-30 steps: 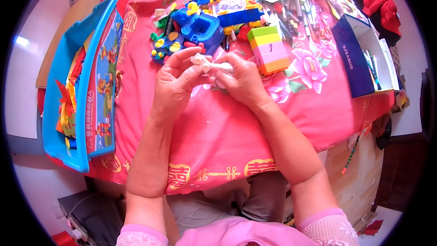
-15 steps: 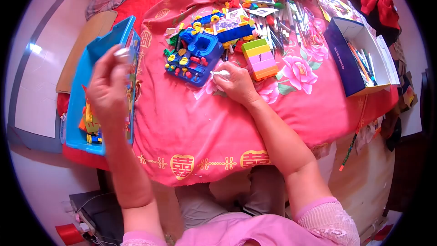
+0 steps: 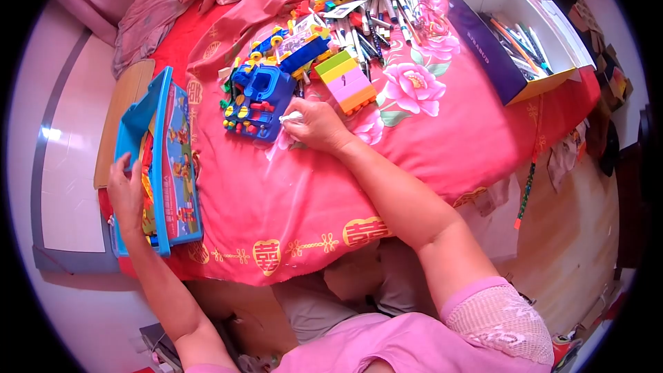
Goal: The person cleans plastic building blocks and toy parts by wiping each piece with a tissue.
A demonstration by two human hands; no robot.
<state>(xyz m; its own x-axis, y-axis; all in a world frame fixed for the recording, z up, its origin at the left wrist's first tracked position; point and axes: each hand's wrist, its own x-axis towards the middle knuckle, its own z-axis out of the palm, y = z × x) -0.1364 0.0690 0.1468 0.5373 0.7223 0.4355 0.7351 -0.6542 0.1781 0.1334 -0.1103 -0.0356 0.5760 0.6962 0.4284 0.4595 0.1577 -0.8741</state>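
My left hand (image 3: 126,193) is at the near left side of the blue toy box (image 3: 164,166), its fingers apart and nothing seen in them. Colorful plastic toy pieces (image 3: 147,183) lie inside that box. On the red bedspread, my right hand (image 3: 316,124) is closed around a small white crumpled thing (image 3: 293,117), mostly covered by the fingers. Just left of this hand sits a blue toy tray (image 3: 266,107) with small colored knobs and pegs. Beyond the knuckles stands a stack of green, yellow, pink and orange blocks (image 3: 347,83).
Markers and pens (image 3: 387,10) are heaped at the back beside more toy pieces. A dark blue and white carton (image 3: 487,45) holding pens stands at the right. A patterned strip (image 3: 528,190) hangs over the bed's right edge. Cardboard (image 3: 124,117) lies beyond the toy box.
My left hand has come down to the toy box's left side, its fingers now spread. The white bit seen at its fingertips is gone from view. The whole view has shifted.
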